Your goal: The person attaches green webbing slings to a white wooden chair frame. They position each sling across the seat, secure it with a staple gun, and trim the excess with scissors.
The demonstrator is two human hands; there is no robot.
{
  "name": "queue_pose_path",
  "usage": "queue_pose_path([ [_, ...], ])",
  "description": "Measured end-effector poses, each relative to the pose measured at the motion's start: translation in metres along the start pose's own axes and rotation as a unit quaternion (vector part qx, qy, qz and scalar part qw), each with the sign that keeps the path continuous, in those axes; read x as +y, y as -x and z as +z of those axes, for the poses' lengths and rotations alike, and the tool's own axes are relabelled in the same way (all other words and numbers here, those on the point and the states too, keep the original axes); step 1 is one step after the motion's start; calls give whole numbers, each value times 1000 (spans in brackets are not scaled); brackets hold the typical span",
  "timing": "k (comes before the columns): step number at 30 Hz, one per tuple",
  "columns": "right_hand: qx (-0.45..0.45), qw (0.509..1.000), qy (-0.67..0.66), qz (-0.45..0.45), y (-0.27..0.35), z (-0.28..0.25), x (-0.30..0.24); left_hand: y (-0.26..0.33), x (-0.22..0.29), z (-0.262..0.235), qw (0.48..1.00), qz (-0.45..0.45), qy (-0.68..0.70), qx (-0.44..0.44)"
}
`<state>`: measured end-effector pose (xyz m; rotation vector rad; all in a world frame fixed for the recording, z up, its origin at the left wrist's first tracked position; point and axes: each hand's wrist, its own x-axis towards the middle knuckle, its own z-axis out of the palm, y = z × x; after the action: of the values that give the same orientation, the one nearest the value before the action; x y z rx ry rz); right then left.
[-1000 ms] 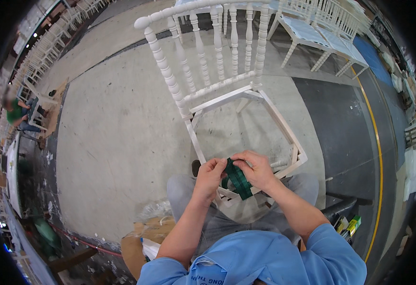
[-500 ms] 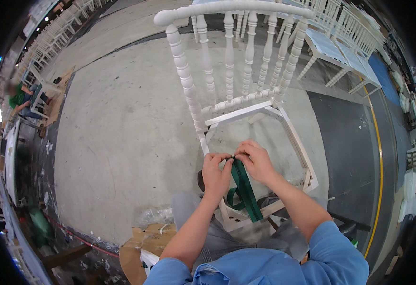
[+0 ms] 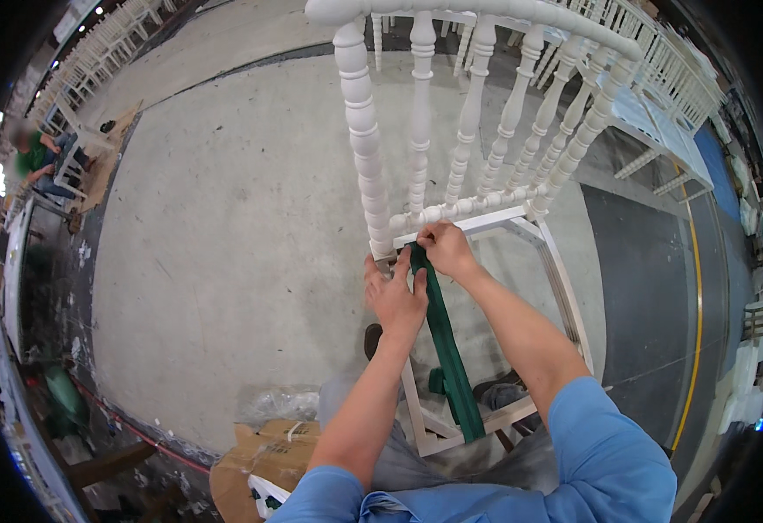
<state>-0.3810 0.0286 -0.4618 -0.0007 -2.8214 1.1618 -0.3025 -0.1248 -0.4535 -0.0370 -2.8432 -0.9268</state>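
The strap (image 3: 448,349) is now spanning the frame (image 3: 562,283) from front edge to back left corner, no longer dangling mid-frame; the right grip (image 3: 445,253) is pinching its far end; the left grip (image 3: 396,301) is spreading there.

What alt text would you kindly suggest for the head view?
A bare left hand and right hand handle one end of a green strap near the spindled backrest of a white chair with an open seat frame; other chairs stand beyond.
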Motion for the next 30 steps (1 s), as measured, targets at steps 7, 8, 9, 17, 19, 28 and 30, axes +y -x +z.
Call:
queue_pose_path([
  [7, 8, 998, 56, 3, -13, 11, 8, -13, -2, 2, 998, -13, 50, -30],
  [8, -4, 997, 64, 40, -13, 11, 8, -12, -1, 2, 998, -21, 45, -38],
  [9, 13, 998, 55, 11, -13, 11, 8, -11, 0, 2, 996, -44, 36, -68],
  [17, -44, 987, 149, 42, -19, 5, 6, -12, 3, 4, 999, -14, 39, -6],
  [19, -18, 998, 3, 60, -13, -2, 3, -12, 3, 5, 998, -12, 57, -1],
  [28, 191, 942, -186, 206, 204, -204, 18, -14, -21, 37, 999, 36, -1, -16],
  [30, 289, 910, -102, 280, 310, -286, 21, -19, -28, 42, 992, 106, -33, -59],
])
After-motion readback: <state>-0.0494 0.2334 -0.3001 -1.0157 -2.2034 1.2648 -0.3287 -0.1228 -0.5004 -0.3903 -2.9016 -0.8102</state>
